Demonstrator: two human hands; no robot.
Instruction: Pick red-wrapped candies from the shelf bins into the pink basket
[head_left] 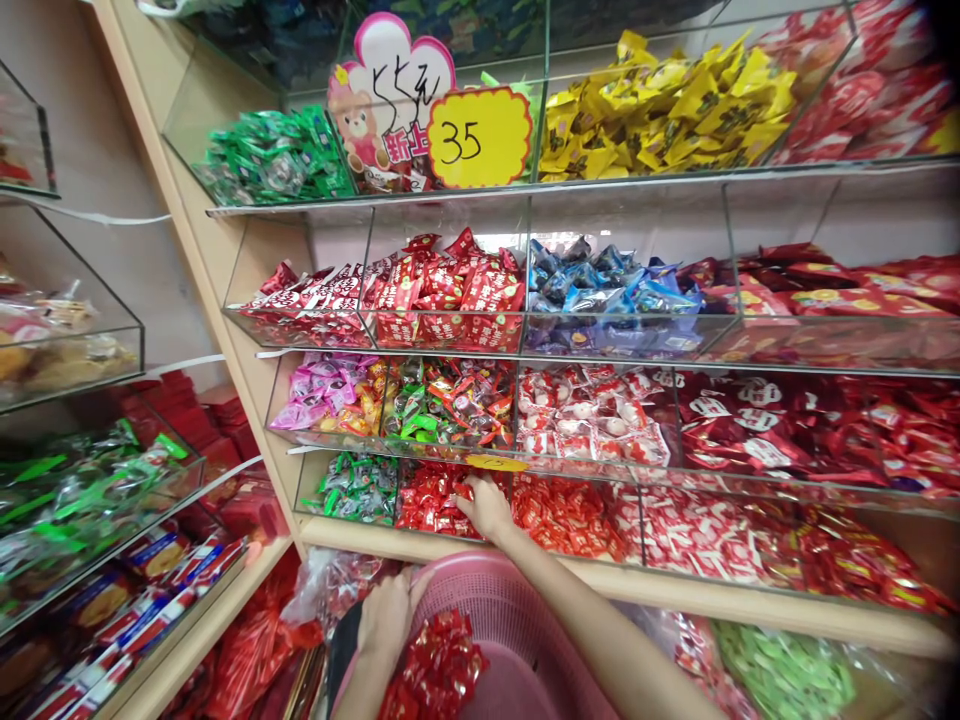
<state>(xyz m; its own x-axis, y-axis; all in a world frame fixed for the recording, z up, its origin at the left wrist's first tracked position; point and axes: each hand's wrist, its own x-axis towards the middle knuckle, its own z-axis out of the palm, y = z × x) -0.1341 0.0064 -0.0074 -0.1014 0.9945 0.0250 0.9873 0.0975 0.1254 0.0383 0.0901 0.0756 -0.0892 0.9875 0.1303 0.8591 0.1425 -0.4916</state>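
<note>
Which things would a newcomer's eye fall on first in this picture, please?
Probably the yellow sign marked 35, upper centre, and the bright yellow sweets to its right. Lower down, the right hand is at red sweets in a low clear bin, and the left hand at the rim of the pink basket.

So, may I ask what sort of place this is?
Probably a sweet shop, or the sweets section of a larger store: wrapped sweets fill clear compartments on shelves, one handwritten sign reads 55元, and a pink basket holds red sweets.
</note>
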